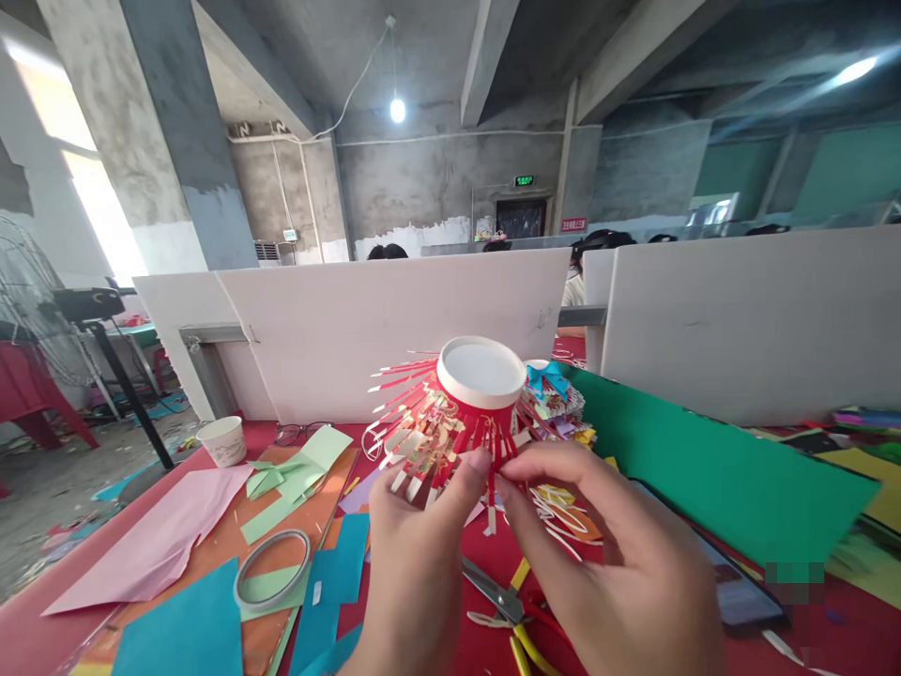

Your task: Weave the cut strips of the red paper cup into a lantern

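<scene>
A red paper cup (485,413), its side cut into many thin strips that flare outward, is held up in front of me with its white base upward. My left hand (422,554) supports it from the lower left, thumb pressed on the strips. At the right, my right hand (619,554) pinches one red strip between thumb and forefinger. Below the hands lies a pair of scissors (508,601) with red and yellow handles, partly hidden by my right hand. Behind the cup stands another decorated piece with a blue bow (549,380).
A roll of tape (243,591), blue paper (183,624), pink paper (155,545) and a white paper cup (222,441) lie or stand at left. At right are a phone (746,596) and a large green sheet (704,469). White panels (394,329) border the table's far side.
</scene>
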Action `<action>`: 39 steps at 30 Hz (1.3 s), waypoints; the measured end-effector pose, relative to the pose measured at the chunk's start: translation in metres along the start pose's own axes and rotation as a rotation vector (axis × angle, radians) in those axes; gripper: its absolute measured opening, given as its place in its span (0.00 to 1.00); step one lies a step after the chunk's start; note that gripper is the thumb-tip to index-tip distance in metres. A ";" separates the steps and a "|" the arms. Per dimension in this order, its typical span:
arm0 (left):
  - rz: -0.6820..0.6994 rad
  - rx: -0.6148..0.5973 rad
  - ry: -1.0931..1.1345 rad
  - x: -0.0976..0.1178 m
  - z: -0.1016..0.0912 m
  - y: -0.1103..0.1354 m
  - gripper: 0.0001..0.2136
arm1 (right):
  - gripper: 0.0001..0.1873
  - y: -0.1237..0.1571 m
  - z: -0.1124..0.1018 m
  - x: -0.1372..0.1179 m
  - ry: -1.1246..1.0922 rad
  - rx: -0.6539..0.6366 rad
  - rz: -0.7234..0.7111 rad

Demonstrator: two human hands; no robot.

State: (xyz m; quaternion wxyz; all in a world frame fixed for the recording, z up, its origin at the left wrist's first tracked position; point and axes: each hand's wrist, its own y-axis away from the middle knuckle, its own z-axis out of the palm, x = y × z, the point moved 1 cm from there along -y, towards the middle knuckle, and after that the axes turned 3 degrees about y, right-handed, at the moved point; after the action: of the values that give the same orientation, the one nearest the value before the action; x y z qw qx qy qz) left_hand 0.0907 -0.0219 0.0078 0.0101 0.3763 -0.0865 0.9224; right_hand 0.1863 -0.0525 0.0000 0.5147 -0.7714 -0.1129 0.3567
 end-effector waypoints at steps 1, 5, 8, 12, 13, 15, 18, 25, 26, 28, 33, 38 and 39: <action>-0.006 0.000 0.000 -0.001 0.000 0.000 0.21 | 0.08 0.000 0.000 0.000 0.003 -0.005 0.003; 0.024 0.043 -0.049 -0.002 0.000 0.002 0.25 | 0.08 0.002 -0.002 0.001 -0.040 0.004 0.036; 0.002 0.016 -0.018 -0.001 0.001 0.003 0.26 | 0.09 0.001 -0.003 0.002 0.021 -0.003 -0.021; -0.008 0.005 0.004 -0.002 0.002 0.003 0.26 | 0.10 -0.001 -0.003 0.004 0.134 -0.012 -0.203; -0.002 0.010 -0.004 -0.002 0.002 0.003 0.26 | 0.10 -0.001 -0.003 0.005 0.149 -0.009 -0.231; 0.005 0.037 -0.019 -0.002 0.001 0.003 0.23 | 0.09 0.000 -0.004 0.006 0.180 0.003 -0.267; 0.007 0.059 -0.034 -0.003 0.000 0.003 0.20 | 0.11 0.001 -0.005 0.005 0.192 0.008 -0.286; 0.068 0.092 -0.122 -0.007 -0.003 0.005 0.06 | 0.07 0.002 0.000 -0.002 -0.222 0.029 0.199; 0.079 0.114 -0.136 -0.008 -0.003 0.006 0.07 | 0.07 0.002 0.000 -0.002 -0.294 0.035 0.273; 0.098 0.169 -0.162 -0.008 -0.001 0.007 0.08 | 0.06 0.001 0.000 -0.002 -0.428 0.024 0.389; 0.106 0.155 -0.151 -0.003 0.004 0.009 0.09 | 0.06 0.000 -0.003 0.005 -0.651 0.010 0.474; 0.106 -0.106 -0.155 0.007 -0.003 0.010 0.12 | 0.09 -0.001 -0.008 0.011 -0.788 0.029 0.510; 0.103 -0.168 -0.167 0.008 -0.004 0.010 0.12 | 0.09 -0.001 -0.009 0.011 -0.802 0.027 0.505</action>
State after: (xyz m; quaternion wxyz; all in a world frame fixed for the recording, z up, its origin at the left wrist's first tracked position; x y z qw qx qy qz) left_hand 0.0813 -0.0315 0.0095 -0.0128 0.4446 -0.1831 0.8767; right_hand 0.2000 -0.0524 -0.0020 0.3375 -0.5694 -0.1070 0.7419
